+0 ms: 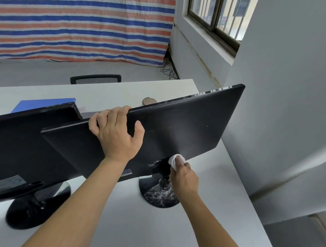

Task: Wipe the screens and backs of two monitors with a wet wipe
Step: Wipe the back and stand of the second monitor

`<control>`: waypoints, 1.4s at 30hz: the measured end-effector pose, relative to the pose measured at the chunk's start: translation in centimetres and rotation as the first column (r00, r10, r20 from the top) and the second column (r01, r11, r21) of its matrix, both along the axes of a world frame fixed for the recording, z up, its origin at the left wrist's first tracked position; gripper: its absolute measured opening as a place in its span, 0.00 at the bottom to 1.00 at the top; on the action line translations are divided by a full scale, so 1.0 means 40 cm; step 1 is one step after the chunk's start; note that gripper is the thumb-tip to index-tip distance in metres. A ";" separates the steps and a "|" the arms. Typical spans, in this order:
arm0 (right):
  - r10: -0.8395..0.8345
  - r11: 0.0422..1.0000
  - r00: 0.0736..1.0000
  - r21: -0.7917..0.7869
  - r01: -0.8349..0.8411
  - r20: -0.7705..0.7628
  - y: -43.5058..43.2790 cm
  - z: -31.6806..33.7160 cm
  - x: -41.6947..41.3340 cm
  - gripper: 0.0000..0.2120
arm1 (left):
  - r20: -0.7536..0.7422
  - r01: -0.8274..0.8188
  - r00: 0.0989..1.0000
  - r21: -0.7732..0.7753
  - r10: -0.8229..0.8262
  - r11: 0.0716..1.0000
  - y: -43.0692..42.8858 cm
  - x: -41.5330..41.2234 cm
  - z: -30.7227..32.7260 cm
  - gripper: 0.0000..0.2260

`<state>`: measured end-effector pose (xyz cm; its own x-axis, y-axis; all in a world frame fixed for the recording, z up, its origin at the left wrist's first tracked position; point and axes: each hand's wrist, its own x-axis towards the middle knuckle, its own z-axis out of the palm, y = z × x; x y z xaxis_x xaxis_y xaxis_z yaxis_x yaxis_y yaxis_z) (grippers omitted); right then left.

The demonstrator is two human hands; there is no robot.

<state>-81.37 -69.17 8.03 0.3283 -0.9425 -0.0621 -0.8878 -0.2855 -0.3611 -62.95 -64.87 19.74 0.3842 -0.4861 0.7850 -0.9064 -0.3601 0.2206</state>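
Two black monitors stand on a white table with their backs towards me. The right monitor (191, 124) is tilted, and its round glossy base (156, 195) rests on the table. My left hand (117, 134) grips that monitor's top edge, fingers curled over it. My right hand (183, 177) presses a crumpled white wet wipe (174, 159) against the lower back of the right monitor, just above the stand neck. The left monitor (22, 148) stands lower and partly behind the right one, on its own black base (31, 209).
On the white table (136, 229), a blue box (46, 103) and a small round disc (149, 101) lie beyond the monitors. A black office chair (96, 79) stands behind the table. A grey wall and a window are at the right, and a striped tarp hangs at the back.
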 end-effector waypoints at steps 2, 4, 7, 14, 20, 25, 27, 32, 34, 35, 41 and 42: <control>0.019 0.999 0.998 0.049 -0.021 0.056 0.012 0.008 0.029 0.14 | -0.004 -0.005 1.000 -0.003 0.005 1.000 -0.001 0.002 0.000 0.17; 0.065 0.995 0.993 0.070 -0.072 0.098 0.022 0.018 0.055 0.10 | -0.001 -0.009 1.000 -0.007 0.009 1.000 0.003 0.005 -0.004 0.17; 0.157 0.986 0.986 0.039 -0.160 0.063 0.019 0.026 0.039 0.10 | -0.007 -0.008 1.000 -0.009 0.008 1.000 0.003 0.011 -0.005 0.17; 0.044 0.998 0.999 -0.038 -0.045 -0.022 -0.018 0.001 -0.006 0.14 | -0.017 0.011 1.000 -0.023 -0.012 1.000 -0.005 0.004 0.000 0.18; 0.065 0.998 0.998 0.001 -0.065 0.011 -0.032 0.024 -0.009 0.13 | -0.027 0.013 1.000 -0.025 -0.013 1.000 0.003 0.008 -0.003 0.18; 0.133 0.988 0.985 -0.060 -0.140 -0.112 -0.027 0.034 -0.017 0.12 | -0.039 0.020 0.999 -0.029 -0.021 0.999 0.000 0.001 0.004 0.17; 0.242 0.959 0.949 -0.100 -0.266 -0.201 -0.034 0.040 -0.023 0.13 | -0.045 0.020 0.999 -0.023 -0.021 1.000 0.004 0.011 0.001 0.17; 0.210 0.960 0.930 -0.120 -0.255 -0.300 -0.015 0.043 0.001 0.16 | -0.053 0.032 0.998 -0.029 -0.034 0.999 0.001 0.003 0.006 0.18; 0.295 0.940 0.908 -0.080 -0.331 -0.298 0.013 0.034 0.018 0.17 | -0.052 0.026 0.998 -0.037 -0.028 0.999 0.001 0.001 0.007 0.18; 0.322 0.931 0.898 -0.072 -0.358 -0.301 0.007 0.036 0.012 0.18 | -0.045 0.028 0.999 -0.037 -0.029 0.999 0.003 0.003 0.005 0.18; 0.161 0.979 0.949 -0.080 -0.189 -0.270 -0.018 0.038 0.027 0.16 | -0.043 0.022 0.999 -0.022 -0.023 1.000 0.000 0.003 0.008 0.17; 0.223 0.968 0.937 -0.055 -0.246 -0.270 0.008 0.031 0.055 0.16 | -0.039 0.022 0.999 -0.026 -0.023 0.999 -0.003 0.001 0.009 0.17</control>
